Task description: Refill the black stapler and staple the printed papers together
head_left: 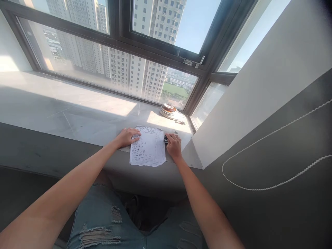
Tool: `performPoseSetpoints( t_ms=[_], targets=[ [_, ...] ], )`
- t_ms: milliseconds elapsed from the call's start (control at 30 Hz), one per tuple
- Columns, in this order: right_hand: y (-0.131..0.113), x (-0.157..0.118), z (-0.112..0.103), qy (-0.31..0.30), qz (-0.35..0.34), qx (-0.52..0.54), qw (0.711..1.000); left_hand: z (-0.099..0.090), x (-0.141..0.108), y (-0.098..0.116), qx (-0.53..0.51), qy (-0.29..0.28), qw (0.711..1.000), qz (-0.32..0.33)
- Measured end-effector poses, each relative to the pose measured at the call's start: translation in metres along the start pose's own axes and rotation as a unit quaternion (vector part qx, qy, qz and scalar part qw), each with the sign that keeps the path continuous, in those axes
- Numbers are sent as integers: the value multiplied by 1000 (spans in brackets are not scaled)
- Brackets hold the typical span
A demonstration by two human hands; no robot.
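White paper [151, 149], marked, lies on the window sill [90, 121] between the hands. Left hand [126, 137]: open, fingers over its left edge. Right hand [174, 146]: closed on a black object [166, 139] (mostly hidden) beside the right edge.

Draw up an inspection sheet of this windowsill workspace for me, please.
Surface: pale sill, partly sunlit, partly shaded.
Things at the hands: marked paper sheet, its near edge past the sill's front edge; small dark object by its right edge, kind unclear.
Clutter: round, layered item near the window corner, unclear whether stacked or coiled.
Hands: left hand on the sheet's left edge; right hand holding the dark object.
Cables: no power cable identifiable; beaded cord loops in front of the grey wall.
Surroundings: dark window frame, tall buildings outside.
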State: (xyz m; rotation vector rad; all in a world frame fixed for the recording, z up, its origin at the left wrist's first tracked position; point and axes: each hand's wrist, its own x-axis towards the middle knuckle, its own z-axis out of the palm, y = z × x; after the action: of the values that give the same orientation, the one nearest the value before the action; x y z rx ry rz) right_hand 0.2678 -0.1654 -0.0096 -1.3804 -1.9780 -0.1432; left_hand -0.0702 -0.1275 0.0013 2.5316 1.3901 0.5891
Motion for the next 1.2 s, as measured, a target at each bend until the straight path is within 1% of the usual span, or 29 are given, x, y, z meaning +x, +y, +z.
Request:
performPoseSetpoints(
  t_ms=[400, 767, 967, 1200],
  targets=[
    [-3, -4, -5, -13, -15, -7, 1000, 3, 2, -4, 2, 6, 1000, 6],
    [-1, -4, -2, -29, -41, -36, 998, 1, -1, 0, -4, 4, 1000, 4],
    [-2, -4, -1, -32, -42, -43, 998, 2, 1, -2, 1, 1, 1000, 2],
    [-4, -6, -7, -73, -62, -92, 991, 6, 3, -1, -1, 18, 1000, -1]
  ],
)
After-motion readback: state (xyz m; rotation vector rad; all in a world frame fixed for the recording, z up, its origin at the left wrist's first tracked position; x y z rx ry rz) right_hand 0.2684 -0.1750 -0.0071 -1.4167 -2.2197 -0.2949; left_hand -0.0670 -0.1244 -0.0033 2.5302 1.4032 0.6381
